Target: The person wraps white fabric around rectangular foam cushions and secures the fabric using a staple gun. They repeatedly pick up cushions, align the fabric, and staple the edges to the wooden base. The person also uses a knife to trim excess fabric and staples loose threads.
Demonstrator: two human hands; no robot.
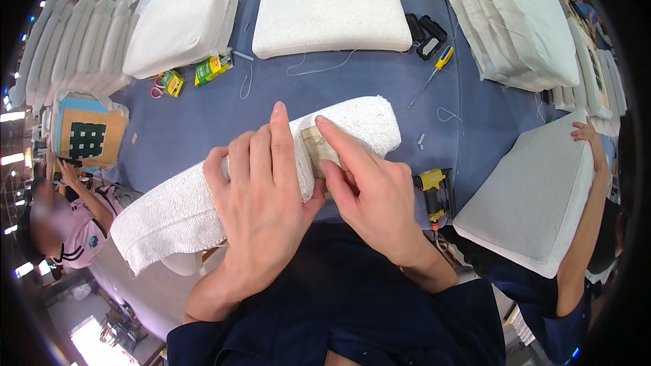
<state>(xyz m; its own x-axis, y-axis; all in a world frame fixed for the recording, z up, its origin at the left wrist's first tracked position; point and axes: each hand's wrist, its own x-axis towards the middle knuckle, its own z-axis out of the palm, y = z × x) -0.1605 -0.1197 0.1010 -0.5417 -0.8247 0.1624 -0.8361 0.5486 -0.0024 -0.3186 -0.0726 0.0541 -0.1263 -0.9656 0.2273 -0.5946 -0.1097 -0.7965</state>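
Observation:
A long padded piece (166,220) covered in white woven fabric lies slantwise across the near edge of the table, with a seam along its left part. My left hand (261,169) rests on its middle, fingers stretched out flat over the fabric. Beside it, a tan patch (314,146) shows in a gap in the white cover. My right hand (376,193) holds the piece at this gap, forefinger on the far side of the patch and thumb on the near side. Its other fingers are curled and partly hidden.
Stacked white cushions (332,7) stand along the far side of the blue table (203,118). To the right lie a screwdriver (434,74) and a yellow-black staple gun (434,193). Small yellow-green boxes (213,68) lie far left. Co-workers handle a grey cushion (529,193) and a webbed frame (85,137).

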